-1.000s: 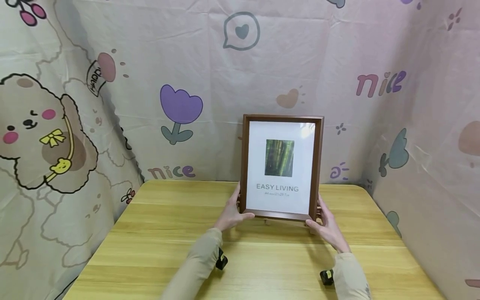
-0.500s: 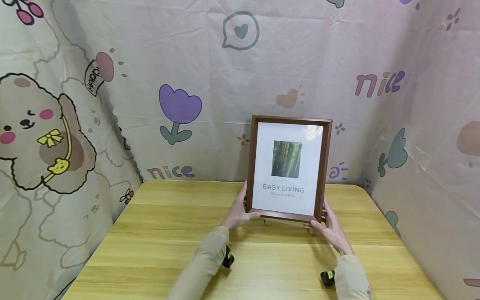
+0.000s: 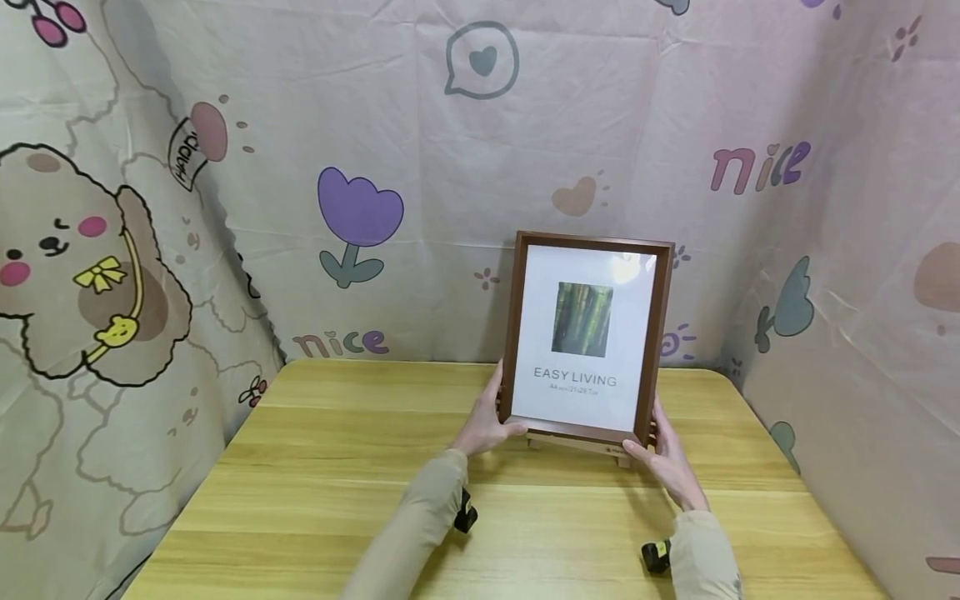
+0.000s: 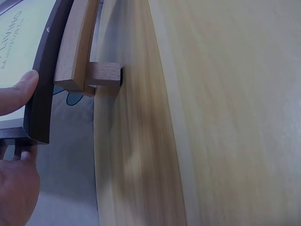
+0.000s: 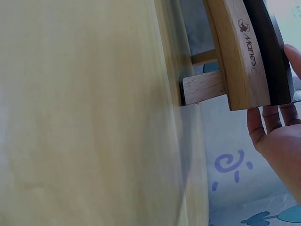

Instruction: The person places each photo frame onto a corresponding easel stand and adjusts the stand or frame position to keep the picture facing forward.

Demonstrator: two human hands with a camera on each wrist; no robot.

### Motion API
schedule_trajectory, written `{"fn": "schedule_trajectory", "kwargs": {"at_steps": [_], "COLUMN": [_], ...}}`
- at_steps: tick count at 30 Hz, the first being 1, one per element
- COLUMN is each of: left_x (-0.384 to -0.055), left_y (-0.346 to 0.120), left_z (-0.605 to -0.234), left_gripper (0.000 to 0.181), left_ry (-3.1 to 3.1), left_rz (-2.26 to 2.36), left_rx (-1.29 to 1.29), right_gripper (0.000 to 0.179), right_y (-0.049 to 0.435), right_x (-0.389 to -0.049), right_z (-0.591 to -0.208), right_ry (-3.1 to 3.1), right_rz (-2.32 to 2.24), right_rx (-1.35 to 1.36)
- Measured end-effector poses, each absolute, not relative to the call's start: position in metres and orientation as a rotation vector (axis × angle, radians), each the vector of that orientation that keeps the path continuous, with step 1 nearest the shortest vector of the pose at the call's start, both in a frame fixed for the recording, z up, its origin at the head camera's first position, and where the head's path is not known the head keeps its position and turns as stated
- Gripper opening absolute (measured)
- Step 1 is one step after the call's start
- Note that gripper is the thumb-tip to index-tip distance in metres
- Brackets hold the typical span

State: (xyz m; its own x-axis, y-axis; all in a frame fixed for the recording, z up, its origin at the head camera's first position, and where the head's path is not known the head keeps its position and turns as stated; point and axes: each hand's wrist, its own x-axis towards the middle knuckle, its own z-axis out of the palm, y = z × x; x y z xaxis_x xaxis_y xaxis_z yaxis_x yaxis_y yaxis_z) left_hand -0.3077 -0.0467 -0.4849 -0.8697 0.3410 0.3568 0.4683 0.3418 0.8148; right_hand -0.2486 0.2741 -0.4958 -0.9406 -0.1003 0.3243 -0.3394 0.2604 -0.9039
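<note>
A brown picture frame with a bamboo picture and the words "EASY LIVING" stands nearly upright toward the back of the table. My left hand grips its lower left corner, the thumb over the front. At the lower right corner my right hand holds it the same way, fingers around the side. Below the bottom edge shows a small wooden easel, its ledge printed with a logo in the right wrist view. The frame's lower edge is right against this ledge; most of the easel is hidden behind it.
The light wooden table reaches back to a printed cloth backdrop, which also hangs at both sides. A small black device is at the left wrist, and another black device at the right.
The picture frame has shifted to the right, both hands moving with it, the left more than the right. More of the easel's ledge shows below its bottom edge.
</note>
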Motion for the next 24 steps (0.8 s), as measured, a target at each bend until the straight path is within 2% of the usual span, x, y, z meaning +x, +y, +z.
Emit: {"fn": "schedule_trajectory", "kwargs": {"at_steps": [8, 16, 20, 24], "left_x": [-0.312, -0.310, -0.309, -0.310], "left_y": [-0.042, -0.037, -0.035, -0.034], "left_z": [-0.486, -0.487, -0.488, -0.491], "left_gripper": [0.127, 0.123, 0.116, 0.103], "left_ry": [-2.448, -2.480, -2.506, -2.483], "left_rz": [-1.634, -1.631, -1.651, -1.727], "left_rx": [-0.773, -0.711, -0.632, -0.595], "right_gripper": [0.104, 0.104, 0.102, 0.088], "right_y": [0.275, 0.277, 0.276, 0.276], "right_x": [-0.249, -0.251, -0.252, -0.250], "right_z": [-0.499, -0.503, -0.502, -0.502], "right_ry": [-2.324, -2.335, -2.372, -2.402], "right_rz": [1.669, 1.624, 1.605, 1.604], "right_rx": [0.400, 0.307, 0.232, 0.179]}}
